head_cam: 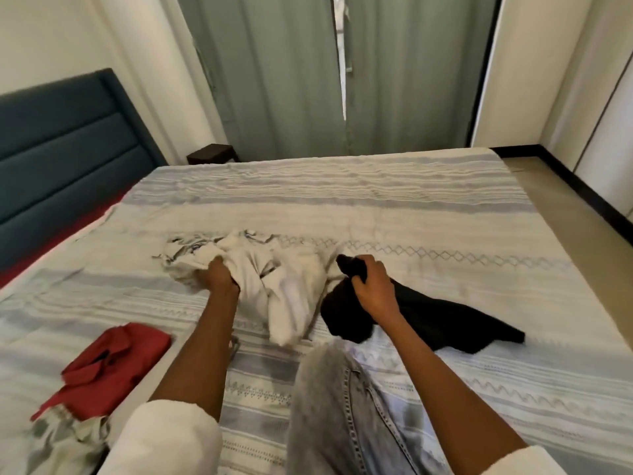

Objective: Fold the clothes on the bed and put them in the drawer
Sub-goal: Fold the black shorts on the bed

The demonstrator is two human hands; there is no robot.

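A crumpled white garment with dark stripes lies in the middle of the striped bed. My left hand grips a bunch of its cloth at the left side. Just to the right lies a black garment, spread toward the bed's right edge. My right hand grips its upper end, lifting a bunch of it off the cover. A red garment lies at the near left, with a pale patterned garment below it. Grey jeans lie at the near edge between my arms.
A dark blue headboard stands at the left. A small dark bedside table sits beyond the bed's far corner, before green curtains. Bare floor runs along the right side, next to white wardrobe doors.
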